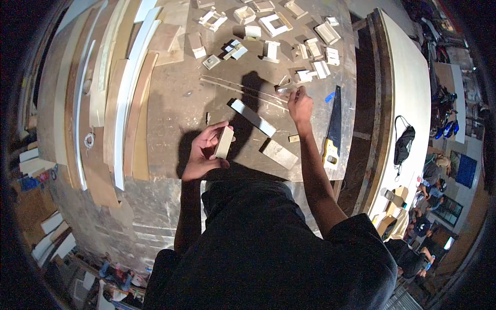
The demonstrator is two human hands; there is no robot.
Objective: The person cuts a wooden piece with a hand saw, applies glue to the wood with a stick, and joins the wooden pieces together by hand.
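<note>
A small pale wooden block (224, 143) is gripped between the thumb and fingers of my left hand (202, 155), above the worktable's near side. Farther forward, the fingers of my right hand (300, 106) are closed at a small whitish thing (283, 90) whose kind I cannot make out. Between my hands a white-faced wood strip (253, 118) lies at a slant. Nearer to me rests a flat wood offcut (280, 153), with a tiny wood piece (294, 138) beside it. Thin wood sticks (243, 89) lie just left of my right hand.
A handsaw (332, 132) lies along the table's right edge, near a blue object (330, 97). Several small wooden assemblies (275, 24) spread over the far side. Long boards (124, 103) cover the left. Beyond a gap stands another pale table (408, 93) with a black bag (404, 139).
</note>
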